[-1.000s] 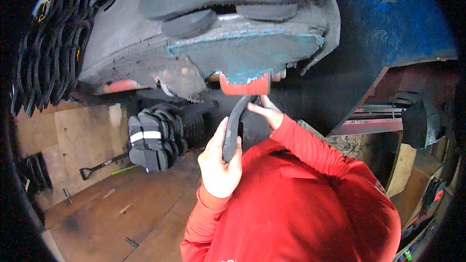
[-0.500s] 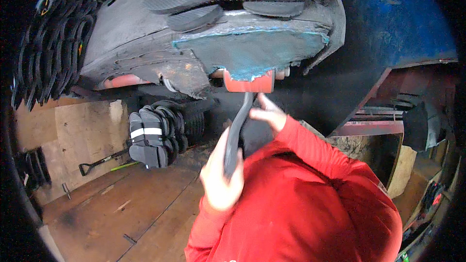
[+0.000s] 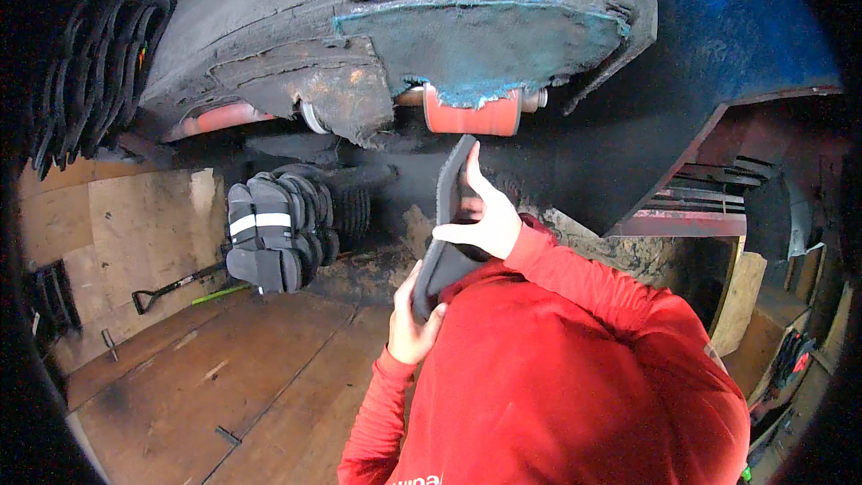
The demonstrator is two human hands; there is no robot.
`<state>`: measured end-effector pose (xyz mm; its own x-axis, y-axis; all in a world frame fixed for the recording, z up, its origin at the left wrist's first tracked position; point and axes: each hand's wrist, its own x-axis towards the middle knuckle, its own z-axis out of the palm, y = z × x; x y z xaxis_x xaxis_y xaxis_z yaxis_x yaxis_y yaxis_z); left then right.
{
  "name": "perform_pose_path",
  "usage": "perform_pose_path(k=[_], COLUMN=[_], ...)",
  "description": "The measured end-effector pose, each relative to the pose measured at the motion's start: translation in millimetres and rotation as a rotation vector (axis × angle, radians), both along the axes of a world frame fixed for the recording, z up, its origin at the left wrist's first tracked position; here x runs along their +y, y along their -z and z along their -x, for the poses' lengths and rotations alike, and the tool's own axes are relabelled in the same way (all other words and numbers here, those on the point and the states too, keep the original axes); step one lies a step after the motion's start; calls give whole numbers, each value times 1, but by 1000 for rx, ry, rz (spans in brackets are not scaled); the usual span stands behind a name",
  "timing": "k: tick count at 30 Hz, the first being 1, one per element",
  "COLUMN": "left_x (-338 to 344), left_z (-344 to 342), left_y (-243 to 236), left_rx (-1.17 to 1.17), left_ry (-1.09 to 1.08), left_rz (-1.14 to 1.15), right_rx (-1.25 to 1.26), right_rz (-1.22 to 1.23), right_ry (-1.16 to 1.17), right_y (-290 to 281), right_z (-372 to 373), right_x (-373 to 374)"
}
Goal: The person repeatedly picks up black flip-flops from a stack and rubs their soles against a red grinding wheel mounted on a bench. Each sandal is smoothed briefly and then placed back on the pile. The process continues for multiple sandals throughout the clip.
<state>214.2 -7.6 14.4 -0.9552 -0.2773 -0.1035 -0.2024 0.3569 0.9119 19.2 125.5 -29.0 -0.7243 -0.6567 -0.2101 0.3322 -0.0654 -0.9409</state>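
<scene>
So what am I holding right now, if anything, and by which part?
A dark shoe sole: the left hand grips its lower end, and the right hand holds its upper part.

A short row of white letters (image 3: 415, 480) stood on the red garment (image 3: 584, 377), well below the fingers of the left hand (image 3: 410, 330). The lower edge of the view cut through the row, so only part of the characters showed and the full wording could not be made out. Well to the left of those fingers, and higher, a white band (image 3: 260, 224) crossed a bundle of dark soles (image 3: 255, 264); whether it bore any print could not be told. Nothing else nearer the fingers was readable.
</scene>
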Motion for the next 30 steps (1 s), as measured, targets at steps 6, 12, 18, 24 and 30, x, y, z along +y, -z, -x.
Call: perform_pose_path(k=[6,12,18,24,30], left_x=[-3,-4,0,14,24], left_z=[143,190,215,187,164], left_y=[19,7,26,47,46], left_rx=[4,-259,-210,-65,204], left_ry=[-47,-17,27,-177,-259], left_rz=[-13,404,377,137,-237], right_rx=[207,-12,-326,153,460], right_rz=[-56,-234,-136,-140,-573], right_ry=[-35,-199,-223,-149,-144], right_y=[35,20,37,52,17], right_z=[0,18,51,42,14], right_x=[1,7,14,15,19])
